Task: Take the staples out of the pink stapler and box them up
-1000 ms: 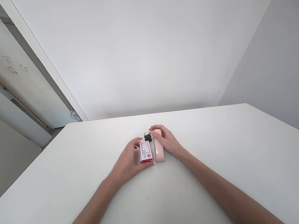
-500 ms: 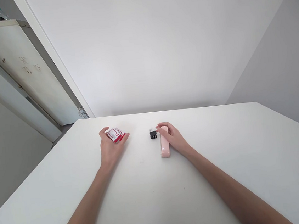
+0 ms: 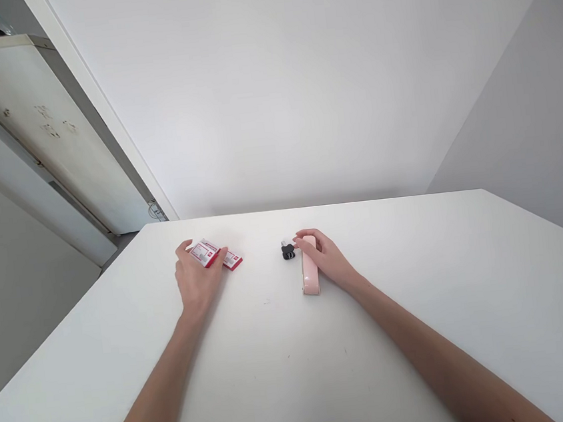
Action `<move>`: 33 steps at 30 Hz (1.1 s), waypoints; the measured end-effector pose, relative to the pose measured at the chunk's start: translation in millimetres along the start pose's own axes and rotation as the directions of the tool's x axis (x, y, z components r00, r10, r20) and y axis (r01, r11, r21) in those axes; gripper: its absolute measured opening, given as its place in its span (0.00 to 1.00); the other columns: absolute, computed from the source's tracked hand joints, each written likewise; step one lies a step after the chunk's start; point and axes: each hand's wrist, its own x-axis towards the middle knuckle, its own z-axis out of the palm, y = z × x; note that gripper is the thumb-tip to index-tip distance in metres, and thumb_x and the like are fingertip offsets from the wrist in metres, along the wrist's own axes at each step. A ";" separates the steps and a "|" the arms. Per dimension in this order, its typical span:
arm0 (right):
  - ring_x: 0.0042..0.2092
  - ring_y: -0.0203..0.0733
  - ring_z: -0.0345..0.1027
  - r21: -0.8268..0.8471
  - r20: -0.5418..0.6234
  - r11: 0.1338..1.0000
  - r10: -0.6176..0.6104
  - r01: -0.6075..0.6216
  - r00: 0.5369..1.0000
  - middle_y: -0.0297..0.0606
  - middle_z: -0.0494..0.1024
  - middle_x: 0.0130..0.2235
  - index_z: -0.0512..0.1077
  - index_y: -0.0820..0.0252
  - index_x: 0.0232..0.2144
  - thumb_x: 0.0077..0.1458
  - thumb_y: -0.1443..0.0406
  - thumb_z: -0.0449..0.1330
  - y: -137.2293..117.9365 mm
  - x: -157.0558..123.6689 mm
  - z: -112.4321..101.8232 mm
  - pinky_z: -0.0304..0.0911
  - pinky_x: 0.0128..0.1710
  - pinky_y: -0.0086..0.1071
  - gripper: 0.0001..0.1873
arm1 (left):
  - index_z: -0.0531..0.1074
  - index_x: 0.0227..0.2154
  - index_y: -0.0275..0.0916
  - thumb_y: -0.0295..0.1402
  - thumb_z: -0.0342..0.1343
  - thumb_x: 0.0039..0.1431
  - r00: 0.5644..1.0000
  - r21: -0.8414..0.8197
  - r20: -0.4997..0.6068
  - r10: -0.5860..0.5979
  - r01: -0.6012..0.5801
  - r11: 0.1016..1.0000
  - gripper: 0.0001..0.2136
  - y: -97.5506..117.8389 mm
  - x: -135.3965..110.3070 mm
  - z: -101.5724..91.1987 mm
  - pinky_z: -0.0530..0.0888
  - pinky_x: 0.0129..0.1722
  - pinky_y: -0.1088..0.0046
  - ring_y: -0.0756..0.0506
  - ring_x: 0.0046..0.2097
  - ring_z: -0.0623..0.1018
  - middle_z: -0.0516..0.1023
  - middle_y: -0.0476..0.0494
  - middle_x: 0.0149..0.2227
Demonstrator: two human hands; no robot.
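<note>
My left hand (image 3: pixel 195 280) holds a small red and white box (image 3: pixel 203 253) just above the white table (image 3: pixel 295 344), left of centre. A second red and white box (image 3: pixel 233 261) lies on the table right beside it. My right hand (image 3: pixel 327 260) rests on a pink stapler (image 3: pixel 310 272) that lies lengthwise at the table's middle, fingers curled over its far end. A small black binder clip (image 3: pixel 288 251) sits just left of the stapler's far end, close to my right fingertips.
The table stands against a plain white wall, with its far edge just beyond the objects. An off-white cabinet (image 3: pixel 36 129) and a door frame stand at the left, past the table's left edge.
My left hand carried the red and white boxes away from the stapler to the left. One box now lies on the table while the other stays in my fingers. My right hand barely moved.
</note>
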 end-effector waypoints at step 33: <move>0.49 0.50 0.72 -0.038 0.004 0.999 0.015 -0.014 1.000 0.36 0.80 0.45 0.73 0.46 0.51 0.62 0.43 0.58 -3.4 -2.4 0.3 0.66 0.50 0.44 0.22 | 0.69 0.61 0.30 0.44 0.39 0.72 0.942 0.421 0.129 0.308 -0.334 0.844 0.27 -14.0 -8.2 15.3 0.48 0.69 0.32 0.24 0.73 0.57 0.61 0.22 0.70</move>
